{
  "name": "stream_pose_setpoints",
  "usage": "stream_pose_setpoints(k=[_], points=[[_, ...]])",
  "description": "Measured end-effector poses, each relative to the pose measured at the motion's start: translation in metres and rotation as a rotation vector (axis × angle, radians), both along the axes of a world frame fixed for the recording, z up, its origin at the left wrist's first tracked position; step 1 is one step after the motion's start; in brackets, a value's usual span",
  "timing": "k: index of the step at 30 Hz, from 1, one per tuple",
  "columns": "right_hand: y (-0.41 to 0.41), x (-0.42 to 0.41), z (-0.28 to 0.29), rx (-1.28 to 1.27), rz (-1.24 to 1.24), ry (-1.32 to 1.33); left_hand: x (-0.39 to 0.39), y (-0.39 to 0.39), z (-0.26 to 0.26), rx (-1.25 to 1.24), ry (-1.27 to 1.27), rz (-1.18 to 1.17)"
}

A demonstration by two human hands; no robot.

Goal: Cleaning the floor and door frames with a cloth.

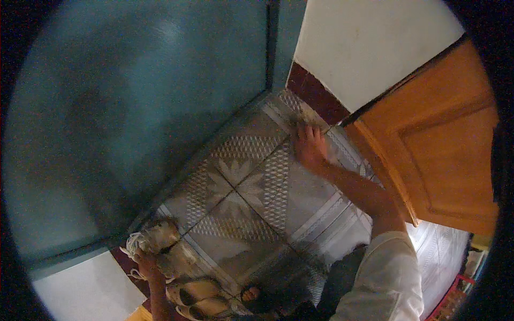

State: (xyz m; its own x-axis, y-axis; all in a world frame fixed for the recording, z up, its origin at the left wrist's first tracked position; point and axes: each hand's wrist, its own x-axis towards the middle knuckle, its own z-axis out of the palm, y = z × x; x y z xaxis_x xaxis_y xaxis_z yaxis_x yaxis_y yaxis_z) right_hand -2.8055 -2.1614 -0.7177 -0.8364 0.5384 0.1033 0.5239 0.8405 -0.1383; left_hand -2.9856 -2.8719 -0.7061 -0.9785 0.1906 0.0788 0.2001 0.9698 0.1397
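Note:
At the lower left, my left hand [147,265] grips a light-coloured lace-up shoe [162,236] by its collar or laces; blur hides the exact grip. Loose white laces [136,243] hang around the fingers. My right hand [312,145] reaches out over the patterned floor tiles [237,186], near the corner between the teal door and the wooden door. Its fingers are spread a little, with nothing visible in them. Whether they touch the tiles, I cannot tell. A pair of tan slip-on shoes [204,296] sits beside my left forearm.
A large teal door [152,120] rises along the upper left. An orange-brown wooden panel door [445,152] stands at the right, by a white wall [373,48] with a dark red skirting [315,90]. My toes [251,293] show at the bottom. A red-edged item [453,299] lies lower right.

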Motion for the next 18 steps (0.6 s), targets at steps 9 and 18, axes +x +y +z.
stream_pose_setpoints(k=[9,18], points=[[0.064,-0.077,-0.008,0.089,-0.269,0.016,0.020,0.169,0.076,-0.431,-0.089,-0.014],[0.054,-0.007,-0.004,-0.006,-0.266,-0.045,0.019,0.169,0.073,-0.486,-0.048,-0.046]])
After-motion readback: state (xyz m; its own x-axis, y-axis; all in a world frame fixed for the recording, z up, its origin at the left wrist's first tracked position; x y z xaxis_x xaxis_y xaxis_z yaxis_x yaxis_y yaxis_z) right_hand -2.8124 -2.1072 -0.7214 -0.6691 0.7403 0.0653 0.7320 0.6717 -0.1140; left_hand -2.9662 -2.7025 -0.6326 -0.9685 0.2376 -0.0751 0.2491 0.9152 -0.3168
